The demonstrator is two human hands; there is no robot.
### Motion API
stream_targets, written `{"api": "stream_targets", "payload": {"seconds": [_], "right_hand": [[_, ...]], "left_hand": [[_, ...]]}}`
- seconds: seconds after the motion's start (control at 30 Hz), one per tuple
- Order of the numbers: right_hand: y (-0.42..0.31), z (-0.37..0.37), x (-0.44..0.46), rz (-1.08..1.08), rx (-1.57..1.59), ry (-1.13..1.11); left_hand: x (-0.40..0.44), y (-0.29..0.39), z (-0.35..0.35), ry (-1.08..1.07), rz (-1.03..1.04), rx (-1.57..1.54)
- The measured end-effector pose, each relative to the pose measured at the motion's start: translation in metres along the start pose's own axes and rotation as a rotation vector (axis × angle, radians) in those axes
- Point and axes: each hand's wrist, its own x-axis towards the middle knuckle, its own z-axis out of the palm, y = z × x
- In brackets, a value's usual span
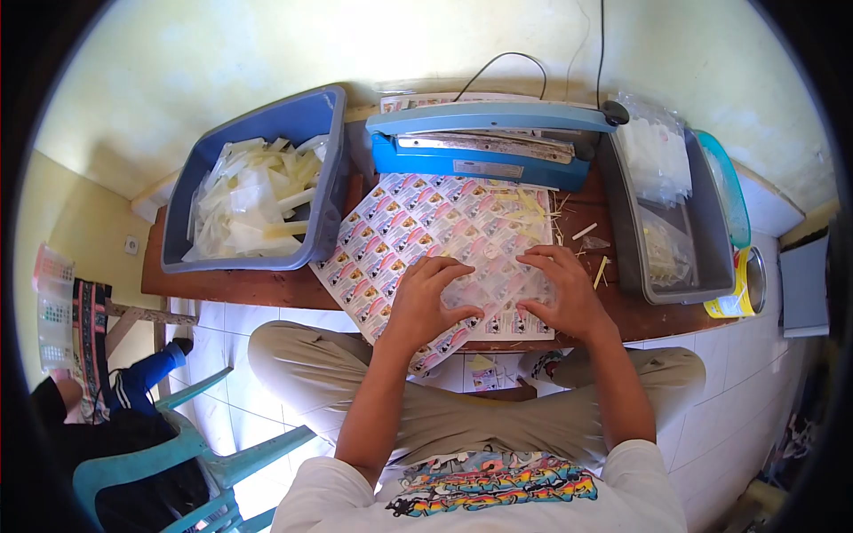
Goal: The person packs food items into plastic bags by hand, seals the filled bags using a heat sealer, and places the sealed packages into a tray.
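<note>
My left hand (422,298) and my right hand (564,289) face each other over sheets of printed labels (400,222). Between them lies a clear plastic bag (499,291), hard to make out against the print. The curved fingers and thumbs of both hands grip its side edges. Thin yellowish strips (524,202) lie on the sheets beyond my hands. At the back of the table stands a blue impulse sealer (480,160), its long arm over the base.
A grey-blue bin (330,209) of filled plastic packets stands left. On the right a grey bin (626,240) holds clear bags, beside a yellow can (742,284). Scraps litter the wooden table (626,324). A green plastic chair (151,457) and another person's leg (147,377) are at lower left.
</note>
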Motion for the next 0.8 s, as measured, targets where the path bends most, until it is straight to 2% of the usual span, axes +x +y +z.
{"api": "stream_targets", "payload": {"seconds": [0.17, 0.23, 0.4, 0.47, 0.57, 0.63, 0.73, 0.8], "right_hand": [[-0.008, 0.000, 0.004, -0.002, 0.084, 0.009], [-0.013, 0.003, 0.010, -0.035, 0.113, 0.044], [-0.042, 0.016, 0.049, -0.105, 0.206, 0.126], [-0.065, 0.021, 0.075, -0.128, 0.254, 0.128], [-0.101, 0.034, 0.128, -0.176, 0.330, 0.130], [-0.120, 0.051, 0.167, -0.308, 0.413, 0.232], [-0.142, 0.083, 0.228, -0.395, 0.287, 0.288], [-0.153, 0.109, 0.266, -0.439, 0.247, 0.273]], "left_hand": [[0.002, -0.001, -0.007, 0.057, -0.065, -0.102], [0.006, 0.001, -0.011, 0.186, -0.122, -0.221], [0.018, 0.004, -0.064, 0.420, -0.093, -0.186], [0.021, -0.003, -0.090, 0.500, -0.071, -0.145], [0.028, -0.021, -0.126, 0.608, -0.205, -0.092], [0.037, -0.039, -0.149, 0.677, -0.262, -0.029], [0.054, -0.084, -0.177, 0.690, -0.173, -0.010], [0.061, -0.114, -0.190, 0.640, -0.205, 0.060]]}}
